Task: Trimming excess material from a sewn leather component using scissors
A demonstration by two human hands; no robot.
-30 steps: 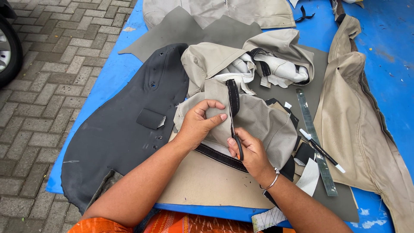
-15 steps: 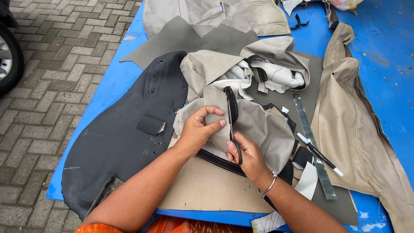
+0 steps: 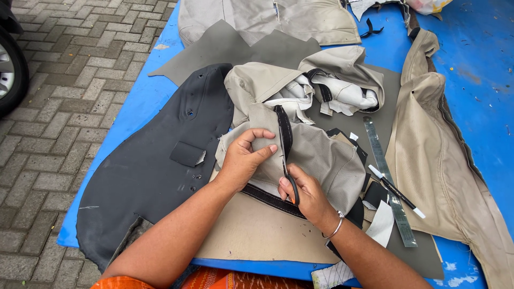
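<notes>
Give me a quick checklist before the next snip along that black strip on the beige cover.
1. Left hand pinching the beige cover beside the black strip: ok, fabric is held up.
2. Right hand gripping the small cutter: ok, fingers closed around it.
3. Cutter tip sitting on the strip's seam: cannot tell, the tip is too small to make out.
4. Left fingers away from the blade: not ok, the thumb lies right next to the strip.
5. Ruler and pen out of the way: ok, both lie to the right, apart from the hands.
</notes>
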